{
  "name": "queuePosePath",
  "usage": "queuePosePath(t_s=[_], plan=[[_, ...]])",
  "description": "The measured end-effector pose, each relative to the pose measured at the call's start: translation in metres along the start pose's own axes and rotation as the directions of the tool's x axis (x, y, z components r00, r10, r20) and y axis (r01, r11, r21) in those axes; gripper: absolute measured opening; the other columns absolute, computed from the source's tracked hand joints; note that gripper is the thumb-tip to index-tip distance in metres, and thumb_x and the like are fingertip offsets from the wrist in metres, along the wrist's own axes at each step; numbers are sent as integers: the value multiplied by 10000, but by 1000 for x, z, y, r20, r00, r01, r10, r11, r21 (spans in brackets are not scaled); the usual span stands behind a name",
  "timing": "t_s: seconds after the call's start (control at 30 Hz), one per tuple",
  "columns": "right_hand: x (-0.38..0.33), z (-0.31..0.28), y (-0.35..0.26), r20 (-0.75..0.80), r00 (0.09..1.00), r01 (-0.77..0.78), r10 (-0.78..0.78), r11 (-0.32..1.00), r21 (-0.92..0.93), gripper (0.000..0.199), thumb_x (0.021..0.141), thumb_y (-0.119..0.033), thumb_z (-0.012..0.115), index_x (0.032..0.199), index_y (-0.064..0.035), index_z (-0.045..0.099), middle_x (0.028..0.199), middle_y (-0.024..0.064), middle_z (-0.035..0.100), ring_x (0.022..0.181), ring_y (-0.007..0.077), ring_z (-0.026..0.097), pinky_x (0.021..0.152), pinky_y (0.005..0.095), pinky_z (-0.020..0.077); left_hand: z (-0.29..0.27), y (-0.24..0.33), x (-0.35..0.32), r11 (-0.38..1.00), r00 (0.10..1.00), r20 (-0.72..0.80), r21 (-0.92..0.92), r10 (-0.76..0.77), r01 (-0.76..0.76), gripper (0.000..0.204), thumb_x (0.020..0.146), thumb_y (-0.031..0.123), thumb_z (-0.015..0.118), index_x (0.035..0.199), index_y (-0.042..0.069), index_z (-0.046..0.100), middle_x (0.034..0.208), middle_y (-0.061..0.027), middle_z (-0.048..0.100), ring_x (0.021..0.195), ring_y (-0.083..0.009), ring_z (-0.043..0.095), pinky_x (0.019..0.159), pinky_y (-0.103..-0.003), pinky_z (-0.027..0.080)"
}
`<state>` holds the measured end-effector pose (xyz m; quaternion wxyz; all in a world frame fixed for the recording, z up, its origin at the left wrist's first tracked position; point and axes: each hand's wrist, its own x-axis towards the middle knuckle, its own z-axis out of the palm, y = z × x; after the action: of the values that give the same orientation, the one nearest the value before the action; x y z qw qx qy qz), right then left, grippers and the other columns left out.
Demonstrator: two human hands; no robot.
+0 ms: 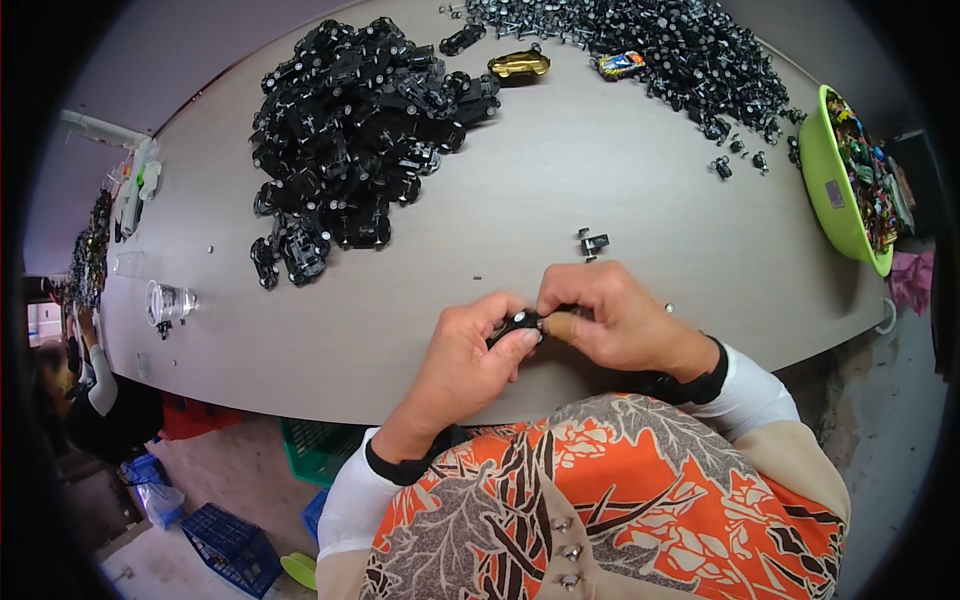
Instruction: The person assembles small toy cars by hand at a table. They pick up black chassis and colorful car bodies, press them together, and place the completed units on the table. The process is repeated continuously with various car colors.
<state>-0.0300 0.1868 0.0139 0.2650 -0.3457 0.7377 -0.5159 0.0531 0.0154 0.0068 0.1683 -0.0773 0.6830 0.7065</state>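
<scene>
Both hands meet at the near edge of the counter (620,200), pinched together on one small black toy-car part (520,322). The left hand (470,362) grips it from below and the side, fingers curled shut around it; the right hand (610,318) presses on it from the right with thumb and fingertips, closed on the same piece. The part is mostly hidden between the fingers, so what exactly is being fitted cannot be told. Just beyond the hands lies a single loose small black piece (593,243) on bare counter. Far left-centre sits a large heap of black chassis pieces (350,130); far right, a second spread of smaller black wheel parts (660,45). Between them lie a gold toy car (520,65) and a multicoloured toy car (620,64). A green basin (832,195) at the right edge holds many coloured cars. Judged from this, one piece is in hand mid-assembly, both heaps are large, so plenty remains. A clear plastic cup (168,302) lies at the left.
</scene>
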Motion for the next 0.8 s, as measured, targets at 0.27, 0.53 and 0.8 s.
queuePosePath(t_s=[0.27,0.53,0.8], plan=[[21,2,-5,293,955,13,-33,998,68,107,729,-43,603,833,-27,583,723,156,570,677,318,570,607,378,456,-20,5,-28,991,992,-24,34,-127,128,158,790,40,576,935,-16,604,698,-50,604,624,-100,575,574,-230,448],[140,-112,47,-239,894,193,-379,807,-559,102,677,7,582,774,-24,581,873,102,580,776,292,582,674,354,471,-95,-39,-184,971,906,-361,14,-218,239,273,775,6,627,1044,-37,606,876,-66,635,797,-120,597,682,-236,467],[173,-120,62,-181,919,55,-349,570,-820,133,655,-12,605,774,-24,548,886,115,585,736,300,564,651,368,448,-104,-93,-210,920,766,-555,4,-325,393,327,824,70,625,1121,-55,570,870,-67,638,772,-131,602,695,-228,466]])
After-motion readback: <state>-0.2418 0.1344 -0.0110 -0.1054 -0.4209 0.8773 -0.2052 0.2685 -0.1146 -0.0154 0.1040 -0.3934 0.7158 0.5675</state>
